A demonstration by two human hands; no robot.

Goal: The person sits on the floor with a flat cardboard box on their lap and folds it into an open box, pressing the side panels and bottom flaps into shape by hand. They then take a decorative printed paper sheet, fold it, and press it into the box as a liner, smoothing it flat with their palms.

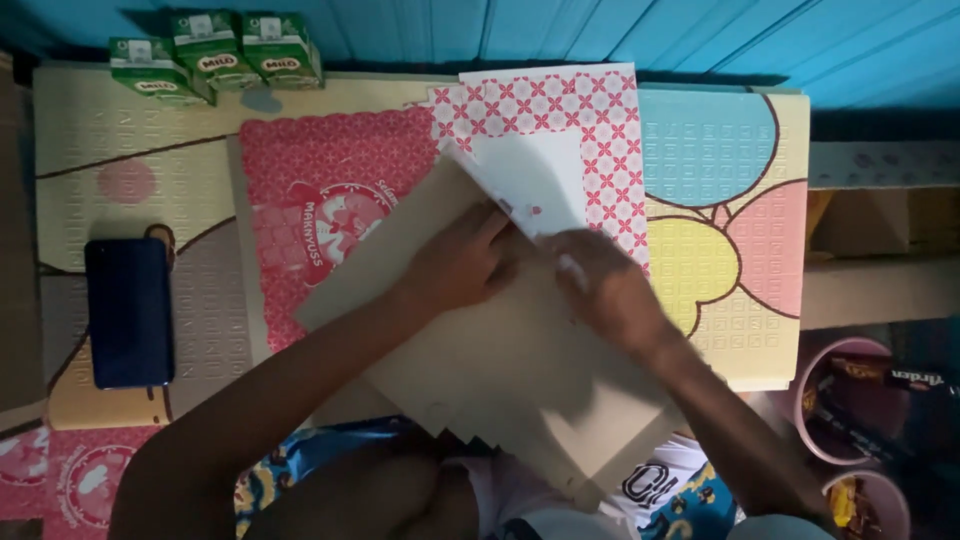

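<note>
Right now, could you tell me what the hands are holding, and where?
Both hands, left and right, press on the brown cardboard sheet near its upper edge; an actual grip cannot be told.

Three small green drink cartons [215, 52] are lined up at eleven o'clock, against a blue plank wall [620, 30]. A dark blue rectangular phone [129, 312] is laid flat at nine o'clock on a pastel foam play mat [730, 230] embossed with squares and patterned with balloon shapes. At four o'clock, two pink round plastic tubs [812, 400] filled with wrapped snacks are seen, partly cut off by the frame.
</note>
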